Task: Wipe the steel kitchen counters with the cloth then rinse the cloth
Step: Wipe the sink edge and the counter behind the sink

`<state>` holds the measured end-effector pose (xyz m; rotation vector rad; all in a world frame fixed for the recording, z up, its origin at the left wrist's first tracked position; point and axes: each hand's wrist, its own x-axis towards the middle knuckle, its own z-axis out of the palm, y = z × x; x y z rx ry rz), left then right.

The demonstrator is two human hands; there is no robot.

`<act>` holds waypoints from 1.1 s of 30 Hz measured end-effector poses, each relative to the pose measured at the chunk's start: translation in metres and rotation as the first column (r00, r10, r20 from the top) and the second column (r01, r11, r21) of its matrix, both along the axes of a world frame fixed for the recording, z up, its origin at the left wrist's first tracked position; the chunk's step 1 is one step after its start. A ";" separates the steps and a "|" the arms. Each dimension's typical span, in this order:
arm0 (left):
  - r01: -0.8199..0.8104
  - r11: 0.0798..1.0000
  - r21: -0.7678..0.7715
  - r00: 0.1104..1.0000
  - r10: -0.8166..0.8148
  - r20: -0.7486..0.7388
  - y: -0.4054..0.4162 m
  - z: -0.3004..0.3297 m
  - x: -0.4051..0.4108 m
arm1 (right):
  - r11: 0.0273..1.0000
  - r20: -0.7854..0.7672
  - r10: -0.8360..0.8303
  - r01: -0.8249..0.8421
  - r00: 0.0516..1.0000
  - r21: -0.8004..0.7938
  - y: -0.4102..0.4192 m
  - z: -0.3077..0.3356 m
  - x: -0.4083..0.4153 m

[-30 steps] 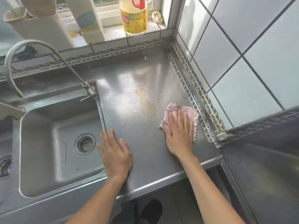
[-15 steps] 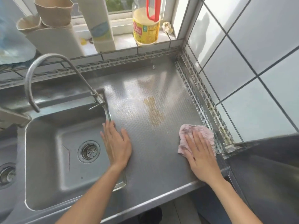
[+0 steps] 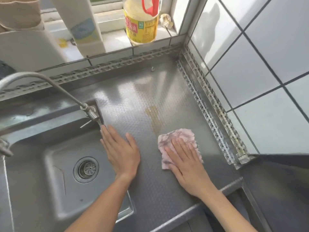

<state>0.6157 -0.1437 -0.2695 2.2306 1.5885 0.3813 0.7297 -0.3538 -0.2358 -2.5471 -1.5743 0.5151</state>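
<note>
The cloth (image 3: 177, 144) is thin, soft and limp, likely damp, so I judge it will bunch or slide unless pressed flat from above; for rinsing, gathering it at the middle should work. It lies on the steel surface (image 3: 150, 190) just below a yellowish stain (image 3: 153, 118), right of the sink (image 3: 50, 164). My right hand (image 3: 185, 163) presses it with straight, spread fingers, grip wide. My left hand (image 3: 120, 151) rests flat at the sink's edge, holding nothing.

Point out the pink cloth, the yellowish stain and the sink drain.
pink cloth (image 3: 168, 137): head view, upper left part.
yellowish stain (image 3: 154, 117): head view, its middle.
sink drain (image 3: 87, 169): head view, strainer centre.
</note>
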 end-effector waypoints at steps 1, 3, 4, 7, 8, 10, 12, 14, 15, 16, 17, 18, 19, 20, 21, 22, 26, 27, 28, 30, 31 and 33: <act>0.000 1.000 0.002 1.000 0.000 -0.002 0.000 0.000 0.000 | 0.999 0.006 0.043 -0.043 0.999 -0.006 -0.011 0.002 0.007; -0.006 1.000 -0.002 1.000 0.006 0.000 0.001 0.001 0.000 | 0.999 0.009 0.016 -0.015 1.000 -0.030 -0.021 0.004 0.027; -0.005 1.000 -0.003 1.000 0.005 0.000 0.001 0.001 0.000 | 0.997 0.008 -0.053 0.053 0.999 -0.047 -0.020 0.005 0.037; -0.003 1.000 0.001 1.000 0.003 -0.012 0.000 0.002 0.001 | 0.942 0.000 -0.329 0.328 0.944 -0.073 0.013 0.002 0.060; -0.006 1.000 0.001 1.000 0.006 -0.017 0.001 0.002 0.001 | 0.913 -0.004 -0.405 0.404 0.914 -0.064 0.031 0.001 0.063; -0.008 1.000 0.001 1.000 0.008 -0.020 0.001 0.002 0.001 | 0.877 -0.004 -0.479 0.478 0.878 -0.045 0.067 -0.001 0.058; -0.016 1.000 0.005 1.000 0.016 -0.023 0.001 0.003 0.002 | 0.902 0.000 -0.432 0.432 0.902 -0.023 0.093 -0.001 0.042; -0.027 1.000 0.011 0.999 0.027 -0.020 0.000 0.004 0.003 | 0.959 -0.001 -0.283 0.283 0.959 0.009 0.097 -0.002 0.019; -0.028 1.000 0.013 0.999 0.028 -0.022 0.000 0.004 0.003 | 0.982 -0.003 -0.190 0.190 0.982 0.022 0.092 -0.002 0.010; -0.026 1.000 0.015 0.999 0.027 -0.027 0.000 0.004 0.003 | 0.995 -0.007 -0.100 0.100 0.995 0.030 0.082 -0.002 0.003; -0.024 1.000 0.017 0.999 0.024 -0.033 0.000 0.003 0.003 | 0.999 -0.012 -0.019 0.020 1.000 0.029 0.069 -0.002 0.001; -0.024 1.000 0.015 0.999 0.024 -0.035 0.001 0.003 0.003 | 0.998 -0.014 0.049 -0.049 0.999 0.025 0.054 -0.002 0.004; -0.029 1.000 0.010 0.999 0.030 -0.034 0.001 0.002 0.002 | 0.995 -0.012 0.100 -0.099 0.995 0.024 0.040 -0.001 0.010; -0.036 0.999 0.005 0.999 0.037 -0.031 0.002 0.002 0.002 | 0.992 -0.007 0.126 -0.126 0.992 0.022 0.027 0.000 0.020; -0.042 0.999 0.001 0.999 0.042 -0.030 0.001 0.002 0.003 | 0.992 -0.006 0.124 -0.124 0.992 0.008 0.017 0.002 0.032; -0.043 0.999 0.002 0.999 0.043 -0.029 0.001 0.002 0.003 | 0.995 -0.009 0.096 -0.096 0.995 -0.015 0.012 0.005 0.045; -0.054 0.999 0.007 0.998 0.054 -0.030 0.001 0.002 0.004 | 0.987 -0.024 -0.148 0.147 0.989 -0.070 0.034 0.005 0.103; -0.058 0.998 0.011 0.998 0.058 -0.031 0.000 0.001 0.005 | 0.973 -0.029 -0.220 0.217 0.975 -0.075 0.049 0.005 0.114; -0.062 0.998 0.014 0.998 0.062 -0.032 -0.001 0.001 0.005 | 0.957 -0.027 -0.282 0.279 0.959 -0.077 0.067 0.004 0.122; -0.066 0.998 0.009 0.997 0.066 -0.029 -0.001 0.002 0.005 | 0.927 -0.011 -0.370 0.368 0.929 -0.076 0.106 0.003 0.125; -0.062 0.998 0.001 0.998 0.062 -0.029 -0.001 0.002 0.004 | 0.923 -0.016 -0.379 0.378 0.925 -0.068 0.126 0.004 0.121; -0.063 0.998 0.006 0.997 0.063 -0.037 0.000 0.003 0.009 | 0.952 -0.052 -0.305 0.303 0.951 -0.034 0.161 0.003 0.109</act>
